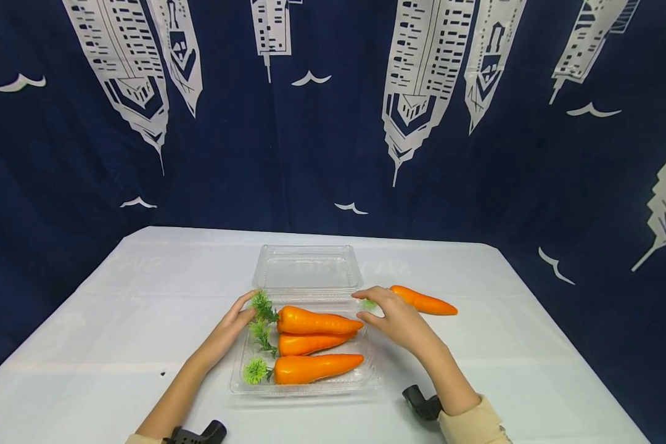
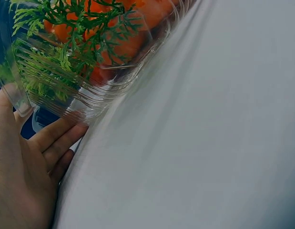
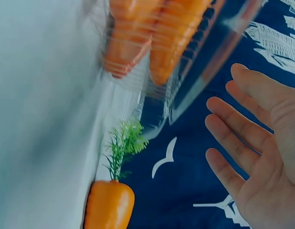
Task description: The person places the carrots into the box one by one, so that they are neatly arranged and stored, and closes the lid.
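On the table (image 1: 116, 320), three carrots (image 1: 313, 369) lie in a container (image 1: 305, 390), its lid (image 1: 308, 266) behind, another carrot (image 1: 426, 302) to its right.

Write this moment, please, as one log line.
left grip: touches open container | right grip: open, near container | inside: three carrots | outside, right: one carrot

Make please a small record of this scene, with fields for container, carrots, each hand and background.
Container: clear plastic tray, lid open behind it
Carrots inside: three carrots, green tops toward the left
Carrot outside: one loose carrot, on the white table
Left hand: touches the tray's left side
Right hand: near the tray's right side, fingers extended, holding nothing
Background: dark blue cloth, white building prints
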Demonstrator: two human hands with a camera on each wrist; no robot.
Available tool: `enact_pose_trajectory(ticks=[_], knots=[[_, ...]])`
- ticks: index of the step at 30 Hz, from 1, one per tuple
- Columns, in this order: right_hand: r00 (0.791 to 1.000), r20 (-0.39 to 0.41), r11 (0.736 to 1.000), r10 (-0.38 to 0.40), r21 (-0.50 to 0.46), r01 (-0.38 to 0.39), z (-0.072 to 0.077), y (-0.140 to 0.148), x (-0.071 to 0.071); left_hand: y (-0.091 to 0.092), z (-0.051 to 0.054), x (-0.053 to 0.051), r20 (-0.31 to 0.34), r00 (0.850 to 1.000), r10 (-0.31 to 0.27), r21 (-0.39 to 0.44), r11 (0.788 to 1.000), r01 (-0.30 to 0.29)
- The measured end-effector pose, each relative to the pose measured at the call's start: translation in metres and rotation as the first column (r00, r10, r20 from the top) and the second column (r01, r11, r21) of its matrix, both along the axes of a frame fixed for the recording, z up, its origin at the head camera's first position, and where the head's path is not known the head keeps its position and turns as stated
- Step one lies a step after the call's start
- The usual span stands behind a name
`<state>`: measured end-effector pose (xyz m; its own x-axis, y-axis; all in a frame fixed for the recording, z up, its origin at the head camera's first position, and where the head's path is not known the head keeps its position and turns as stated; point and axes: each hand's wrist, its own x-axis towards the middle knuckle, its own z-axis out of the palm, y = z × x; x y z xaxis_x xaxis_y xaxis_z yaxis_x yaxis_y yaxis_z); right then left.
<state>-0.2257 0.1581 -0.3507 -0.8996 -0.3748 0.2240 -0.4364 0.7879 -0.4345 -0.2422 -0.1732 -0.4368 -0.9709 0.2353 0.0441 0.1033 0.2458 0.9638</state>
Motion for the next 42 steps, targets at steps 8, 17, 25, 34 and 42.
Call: enact_pose_trajectory(ticks=[8,17,25,34,42], knots=[[0.999,-0.023,0.998,0.025,-0.057,-0.026,0.004,0.014,-0.005,0.000,0.000,0.001,0.006,1.000,0.007,-0.005,1.000,-0.007],[0.998,-0.046,0.995,-0.037,-0.089,0.033,0.009,0.024,-0.007,0.000,-0.001,0.000,0.000,1.000,0.007,-0.003,1.000,-0.007],[0.997,-0.054,0.993,-0.064,-0.099,0.058,0.012,0.031,-0.009,0.000,-0.002,0.000,-0.022,1.000,0.000,-0.017,1.000,0.000],[0.994,-0.052,0.990,-0.092,-0.110,0.086,0.013,0.039,-0.012,0.000,-0.001,-0.001,-0.027,1.000,0.005,-0.002,1.000,-0.005],[0.991,-0.032,0.986,-0.130,-0.112,0.126,0.014,0.045,-0.012,0.000,-0.001,0.000,-0.018,1.000,0.009,-0.001,1.000,-0.009]])
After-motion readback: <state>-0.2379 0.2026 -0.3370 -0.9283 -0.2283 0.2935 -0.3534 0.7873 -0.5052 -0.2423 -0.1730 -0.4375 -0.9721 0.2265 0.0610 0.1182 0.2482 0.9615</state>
